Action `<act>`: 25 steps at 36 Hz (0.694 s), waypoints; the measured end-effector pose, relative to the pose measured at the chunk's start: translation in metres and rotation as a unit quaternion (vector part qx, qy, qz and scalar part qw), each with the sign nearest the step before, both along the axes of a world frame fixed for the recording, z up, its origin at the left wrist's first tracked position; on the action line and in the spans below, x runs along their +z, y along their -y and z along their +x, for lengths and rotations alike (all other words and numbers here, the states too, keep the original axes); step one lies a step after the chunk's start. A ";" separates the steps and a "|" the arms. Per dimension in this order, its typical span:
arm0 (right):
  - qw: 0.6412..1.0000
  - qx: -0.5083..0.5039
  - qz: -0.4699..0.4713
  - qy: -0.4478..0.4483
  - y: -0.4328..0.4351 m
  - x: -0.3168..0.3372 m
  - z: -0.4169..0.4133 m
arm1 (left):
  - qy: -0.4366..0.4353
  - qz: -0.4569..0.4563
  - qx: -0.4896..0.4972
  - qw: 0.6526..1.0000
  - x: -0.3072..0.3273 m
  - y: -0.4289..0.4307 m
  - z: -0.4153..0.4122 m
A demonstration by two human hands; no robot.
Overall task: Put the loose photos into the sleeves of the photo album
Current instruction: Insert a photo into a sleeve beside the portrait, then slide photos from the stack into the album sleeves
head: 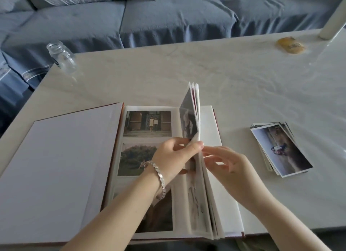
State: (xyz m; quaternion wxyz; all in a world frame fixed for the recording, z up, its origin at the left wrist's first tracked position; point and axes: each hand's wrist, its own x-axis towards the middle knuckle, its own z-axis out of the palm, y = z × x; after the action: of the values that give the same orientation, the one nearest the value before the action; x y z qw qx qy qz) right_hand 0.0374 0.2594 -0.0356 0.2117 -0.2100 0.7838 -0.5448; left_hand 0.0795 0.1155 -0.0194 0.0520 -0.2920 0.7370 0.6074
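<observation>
The photo album (74, 166) lies open on the table in front of me, its white inside cover to the left. The flat page beside the spine has filled sleeves, with photos (147, 123) one above the other. Several pages (193, 116) stand upright in the middle of the album. My left hand (176, 157), with a silver bracelet on the wrist, pinches the edge of those pages. My right hand (226, 166) touches the same pages from the right side with straight fingers. A stack of loose photos (280, 147) lies on the table to the right of the album.
The white marble-look table (187, 67) also bears a glass jar (62, 57) at its far left corner and a yellow object (290, 44) at the far right. A blue-covered sofa (168, 16) runs behind the table. A white post (333, 20) stands at the far right.
</observation>
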 end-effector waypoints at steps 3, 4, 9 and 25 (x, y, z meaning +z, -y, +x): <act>1.000 0.003 -0.002 0.019 0.000 -0.002 0.001 | -0.012 0.023 0.011 1.000 0.003 0.003 0.001; 1.000 0.001 -0.002 0.022 0.000 -0.002 0.001 | -0.014 0.027 0.008 1.000 0.003 0.005 0.002; 1.000 -0.015 0.013 0.020 -0.005 -0.001 -0.001 | -0.015 0.042 0.000 0.999 0.009 0.008 0.006; 0.837 -0.121 0.508 -0.165 -0.068 -0.035 -0.072 | 0.002 -0.227 -0.084 0.970 0.000 0.000 -0.004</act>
State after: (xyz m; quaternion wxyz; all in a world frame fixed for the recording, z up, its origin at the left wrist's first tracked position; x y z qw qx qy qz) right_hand -0.0342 0.3275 -0.0707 0.0885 -0.0628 0.9929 -0.0491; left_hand 0.0752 0.1155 -0.0191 0.0367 -0.2348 0.8775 0.4166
